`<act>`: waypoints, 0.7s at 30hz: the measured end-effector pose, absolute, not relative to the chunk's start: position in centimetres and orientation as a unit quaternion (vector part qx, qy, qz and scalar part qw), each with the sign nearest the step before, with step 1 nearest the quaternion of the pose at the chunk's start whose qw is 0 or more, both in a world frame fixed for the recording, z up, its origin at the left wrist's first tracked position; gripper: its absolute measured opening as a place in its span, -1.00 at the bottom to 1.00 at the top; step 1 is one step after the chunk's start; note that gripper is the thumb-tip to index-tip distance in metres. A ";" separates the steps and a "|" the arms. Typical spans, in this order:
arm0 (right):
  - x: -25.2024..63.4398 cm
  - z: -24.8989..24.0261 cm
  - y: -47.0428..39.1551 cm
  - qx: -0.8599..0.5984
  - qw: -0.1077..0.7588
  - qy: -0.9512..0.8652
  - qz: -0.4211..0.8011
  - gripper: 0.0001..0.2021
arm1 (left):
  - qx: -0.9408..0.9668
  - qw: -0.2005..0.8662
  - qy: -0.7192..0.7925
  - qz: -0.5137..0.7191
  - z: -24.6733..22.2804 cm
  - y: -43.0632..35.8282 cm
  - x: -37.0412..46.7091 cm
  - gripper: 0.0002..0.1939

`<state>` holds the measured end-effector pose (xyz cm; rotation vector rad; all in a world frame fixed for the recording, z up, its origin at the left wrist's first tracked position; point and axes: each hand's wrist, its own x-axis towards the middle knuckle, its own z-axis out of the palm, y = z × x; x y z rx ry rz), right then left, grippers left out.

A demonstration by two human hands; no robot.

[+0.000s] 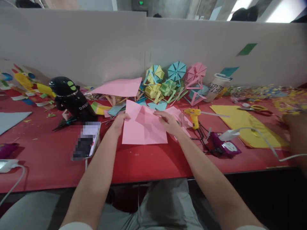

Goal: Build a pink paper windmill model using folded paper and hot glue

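Observation:
A creased sheet of pink paper (134,127) is held up a little above the red table, its fold lines running down and across the middle. My left hand (119,122) is closed on its left edge, thumb on top. At the upper right edge, my right hand (168,121) pinches the same sheet; something thin and dark shows by its fingertips, too small to name. More pink paper (177,113) lies behind my right hand. A yellow glue gun (193,116) rests just to the right of it.
Folded paper umbrellas (177,71) stand against the grey partition (96,41). Left are a black bottle (74,99) and a phone (87,140). On the right lie a purple power strip (225,143), yellow paper (249,127), scissors (256,108) and a white cup (217,86).

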<state>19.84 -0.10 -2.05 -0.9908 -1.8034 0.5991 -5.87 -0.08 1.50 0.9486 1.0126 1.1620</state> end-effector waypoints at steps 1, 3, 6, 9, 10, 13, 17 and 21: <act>19.8 -2.1 -0.1 -0.417 0.482 -0.730 0.249 -0.62 | 0.404 0.624 0.442 0.503 1.5 -0.1 -5.9 -0.59; 19.7 -2.0 0.0 -0.434 0.486 -0.711 0.263 -0.61 | 0.391 0.628 0.451 0.499 1.5 -0.1 -5.9 -0.64; 19.7 -1.9 0.1 -0.435 0.499 -0.680 0.316 -0.58 | 0.389 0.630 0.453 0.497 1.5 -0.1 -5.7 -0.64; 19.8 -2.0 0.4 -0.453 0.515 -0.626 0.371 -0.58 | 0.379 0.639 0.448 0.498 1.5 -0.1 -5.4 -0.63; 19.9 -2.1 0.4 -0.464 0.521 -0.604 0.386 -0.59 | 0.373 0.641 0.448 0.499 1.6 -0.1 -5.3 -0.63; 20.0 -2.1 0.5 -0.475 0.533 -0.554 0.429 -0.61 | 0.365 0.642 0.446 0.505 1.6 -0.1 -5.2 -0.66; 20.0 -1.6 0.1 -0.466 0.538 -0.531 0.460 -0.61 | 0.363 0.645 0.437 0.510 1.7 -0.1 -5.3 -0.69; 19.8 -1.2 -0.3 -0.482 0.539 -0.523 0.452 -0.64 | 0.369 0.633 0.445 0.515 1.9 -0.3 -5.1 -0.70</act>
